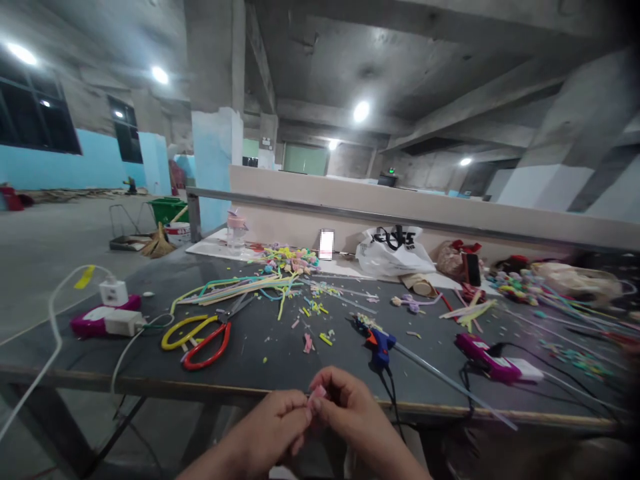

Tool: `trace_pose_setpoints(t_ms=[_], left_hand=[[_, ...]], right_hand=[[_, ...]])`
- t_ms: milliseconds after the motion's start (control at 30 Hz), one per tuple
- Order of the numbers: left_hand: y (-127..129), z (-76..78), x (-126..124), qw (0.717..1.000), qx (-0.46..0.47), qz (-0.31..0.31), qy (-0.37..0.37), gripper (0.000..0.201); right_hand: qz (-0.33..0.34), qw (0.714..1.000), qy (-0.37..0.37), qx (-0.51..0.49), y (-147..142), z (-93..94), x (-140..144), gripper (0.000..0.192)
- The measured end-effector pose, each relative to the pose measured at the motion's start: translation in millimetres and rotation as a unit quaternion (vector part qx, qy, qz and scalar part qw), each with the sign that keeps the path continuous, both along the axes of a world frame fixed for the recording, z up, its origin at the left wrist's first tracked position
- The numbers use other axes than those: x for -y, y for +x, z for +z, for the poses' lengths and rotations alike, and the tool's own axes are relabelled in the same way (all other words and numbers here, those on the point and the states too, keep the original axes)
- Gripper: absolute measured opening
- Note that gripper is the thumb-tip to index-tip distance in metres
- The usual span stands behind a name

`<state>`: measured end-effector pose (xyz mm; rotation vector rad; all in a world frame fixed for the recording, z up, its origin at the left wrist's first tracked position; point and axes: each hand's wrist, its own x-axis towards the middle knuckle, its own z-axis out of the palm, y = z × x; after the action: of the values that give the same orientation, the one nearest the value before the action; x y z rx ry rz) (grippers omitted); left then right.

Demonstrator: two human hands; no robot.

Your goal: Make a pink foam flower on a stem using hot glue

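Both of my hands meet at the near edge of the dark table. My left hand and my right hand pinch a small pink fuzzy piece between their fingertips. Just beyond them lie a blue glue gun and red-handled scissors beside yellow-handled scissors. Colourful pipe cleaners and cut scraps are spread across the table top.
A white power strip and pink box sit at left with cables. A white plastic bag, phone, a pink device and more craft pieces lie behind and right. A concrete pillar stands beyond.
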<state>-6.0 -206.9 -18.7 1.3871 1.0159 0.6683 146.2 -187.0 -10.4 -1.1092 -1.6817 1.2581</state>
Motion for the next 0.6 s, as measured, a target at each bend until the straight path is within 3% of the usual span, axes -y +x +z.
trace_pose_setpoints(t_ms=[67, 200, 333, 400, 467, 600], left_hand=[[-2, -1.7, -4, 0.999, 0.029, 0.013, -0.024, 0.035], [-6, -3.0, -13, 0.993, 0.096, 0.031, -0.068, 0.026], [-8, -2.0, -16, 0.986, 0.13, 0.037, -0.099, 0.028], [-8, -1.3, -16, 0.984, 0.138, 0.03, -0.108, 0.026], [-8, -1.1, -15, 0.983, 0.145, 0.027, -0.111, 0.026], [-11, -2.4, -14, 0.98, 0.16, 0.02, -0.115, 0.028]], right_hand=[[0.014, 1.0, -0.013, -0.017, 2, 3.3, -1, 0.019], [0.083, 0.993, -0.05, -0.072, 14, 19.7, -3, 0.051], [-0.096, 0.995, 0.02, -0.012, 22, 21.8, -10, 0.041], [-0.146, 0.988, 0.05, 0.009, 20, 15.7, -13, 0.039], [-0.142, 0.989, 0.049, -0.001, 15, 10.0, -14, 0.034], [-0.068, 0.997, 0.013, -0.039, 8, 10.3, -8, 0.034]])
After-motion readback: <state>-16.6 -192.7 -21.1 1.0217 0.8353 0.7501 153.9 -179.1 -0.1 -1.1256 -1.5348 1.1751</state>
